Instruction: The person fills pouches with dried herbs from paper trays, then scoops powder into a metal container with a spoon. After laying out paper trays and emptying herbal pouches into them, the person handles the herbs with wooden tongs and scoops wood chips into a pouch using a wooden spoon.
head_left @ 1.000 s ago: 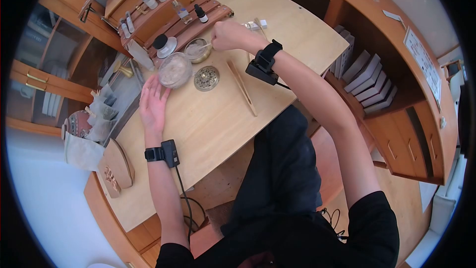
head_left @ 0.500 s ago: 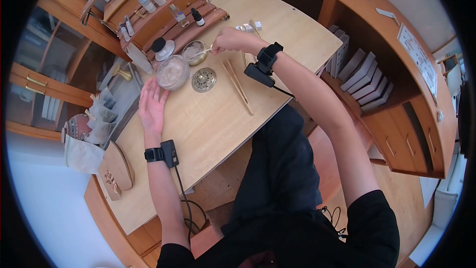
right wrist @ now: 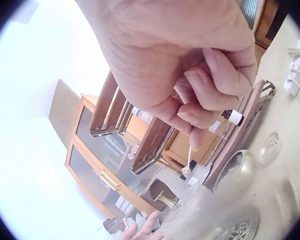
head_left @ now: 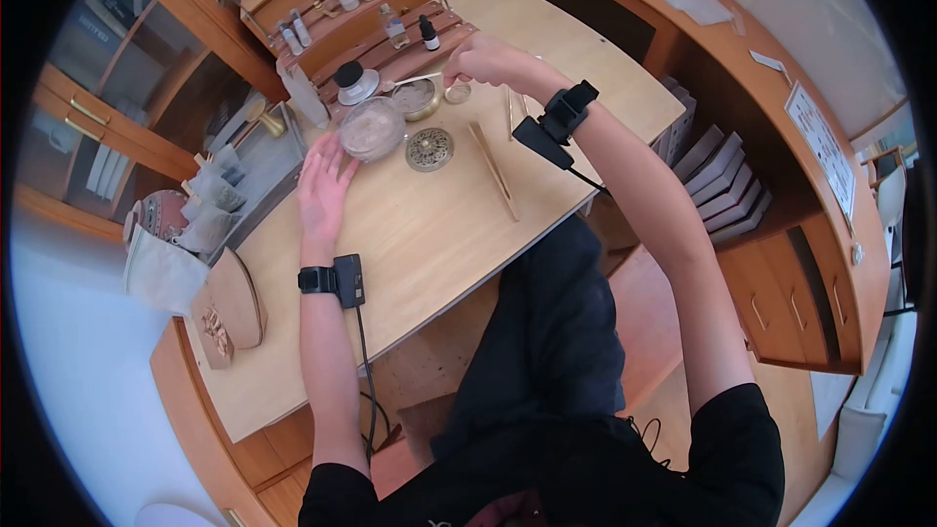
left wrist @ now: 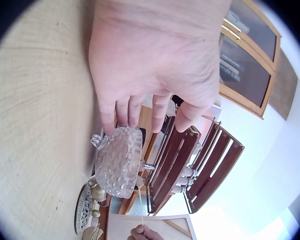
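My right hand (head_left: 485, 60) pinches a thin light stick (head_left: 418, 79), which in the right wrist view slants down from the fingertips. Its far end is over the rim between a textured glass bowl (head_left: 373, 130) of pale powder and a brass bowl (head_left: 427, 105), also holding pale powder. My left hand (head_left: 325, 189) lies palm up with extended fingers, the fingertips against the glass bowl's side in the left wrist view (left wrist: 119, 162). A pierced metal disc (head_left: 429, 149) lies in front of the bowls. Wooden tweezers (head_left: 495, 171) lie to its right.
Behind the bowls stands a slatted wooden rack (head_left: 410, 52) with small bottles. A black-topped jar (head_left: 355, 84) sits beside the glass bowl. A small round metal piece (head_left: 457, 94) lies below my right hand. A tray (head_left: 262, 171) with packets borders the left side.
The head view has shifted, so the tabletop items appear farther right. The stick in my right hand now reaches left over the brass bowl toward the glass bowl. My left hand stays at the glass bowl.
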A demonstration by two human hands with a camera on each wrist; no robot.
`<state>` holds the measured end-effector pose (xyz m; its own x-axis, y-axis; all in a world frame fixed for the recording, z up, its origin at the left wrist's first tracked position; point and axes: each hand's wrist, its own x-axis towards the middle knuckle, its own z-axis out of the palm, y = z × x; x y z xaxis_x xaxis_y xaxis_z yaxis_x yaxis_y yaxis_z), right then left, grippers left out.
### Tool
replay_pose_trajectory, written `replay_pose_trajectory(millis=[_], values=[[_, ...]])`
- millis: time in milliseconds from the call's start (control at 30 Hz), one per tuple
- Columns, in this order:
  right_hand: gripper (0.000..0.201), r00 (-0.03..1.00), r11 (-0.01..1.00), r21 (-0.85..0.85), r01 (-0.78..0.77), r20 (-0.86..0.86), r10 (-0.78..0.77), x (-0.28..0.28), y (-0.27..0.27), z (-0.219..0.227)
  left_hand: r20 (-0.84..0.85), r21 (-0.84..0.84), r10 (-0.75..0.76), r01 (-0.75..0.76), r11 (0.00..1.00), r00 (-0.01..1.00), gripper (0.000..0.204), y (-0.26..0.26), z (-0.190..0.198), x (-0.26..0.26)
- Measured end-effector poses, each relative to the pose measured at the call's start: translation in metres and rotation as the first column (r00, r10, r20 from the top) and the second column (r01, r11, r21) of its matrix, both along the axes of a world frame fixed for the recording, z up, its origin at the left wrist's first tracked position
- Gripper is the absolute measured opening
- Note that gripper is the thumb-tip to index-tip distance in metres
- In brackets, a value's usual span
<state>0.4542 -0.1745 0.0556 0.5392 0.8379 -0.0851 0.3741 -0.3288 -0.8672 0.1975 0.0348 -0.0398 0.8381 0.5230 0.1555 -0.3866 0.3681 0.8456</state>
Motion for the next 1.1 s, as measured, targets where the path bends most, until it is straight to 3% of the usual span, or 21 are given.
replay_pose_trajectory(millis=[167, 233, 267, 300, 367, 533, 700, 900, 967, 1100], values=[[0.022, 0.978, 0.98, 0.146, -0.137, 0.176, 0.11, -0.018, 0.022, -0.006, -0.006, 0.015, 0.001, -0.001, 1.0, 1.0, 0.046, -0.002, 0.002, 0.001], [0.024, 0.905, 0.984, 0.081, -0.161, 0.41, 0.114, -0.035, 0.028, -0.005, -0.013, 0.011, 0.006, -0.006, 1.0, 1.0, 0.046, -0.002, 0.003, 0.001], [0.022, 0.868, 0.993, 0.067, -0.1, 0.493, 0.054, -0.045, 0.032, -0.006, -0.012, 0.012, 0.009, -0.008, 1.0, 1.0, 0.046, -0.002, 0.002, 0.0], [0.022, 0.868, 0.993, 0.067, -0.101, 0.493, 0.055, -0.052, 0.032, -0.007, -0.012, 0.009, 0.008, -0.008, 1.0, 1.0, 0.047, -0.002, 0.002, 0.0], [0.02, 0.698, 0.995, 0.066, -0.072, 0.716, 0.003, -0.062, 0.03, -0.01, -0.014, 0.005, 0.005, -0.005, 1.0, 1.0, 0.047, -0.002, 0.003, 0.001], [0.019, 0.682, 0.987, 0.16, -0.031, 0.725, -0.096, -0.06, 0.021, -0.001, -0.03, 0.03, 0.011, -0.01, 0.999, 0.999, 0.05, -0.003, 0.003, 0.001], [0.019, 0.704, 0.971, 0.238, -0.035, 0.695, -0.145, -0.018, 0.01, -0.009, -0.03, 0.028, 0.014, -0.014, 1.0, 0.999, 0.053, -0.002, 0.001, 0.002], [0.019, 0.721, 0.997, 0.042, 0.066, 0.689, -0.077, 0.001, -0.002, -0.029, -0.044, 0.043, 0.021, -0.019, 0.999, 0.999, 0.055, 0.0, -0.001, 0.002], [0.019, 0.729, 1.0, -0.015, -0.008, 0.684, 0.016, 0.001, 0.005, -0.035, -0.056, 0.052, 0.02, -0.017, 0.999, 0.998, 0.055, -0.001, 0.0, 0.002], [0.018, 0.758, 0.998, 0.008, -0.055, 0.652, 0.036, -0.001, 0.016, -0.044, -0.055, 0.022, 0.023, -0.022, 1.0, 0.998, 0.058, -0.003, 0.002, 0.002]])
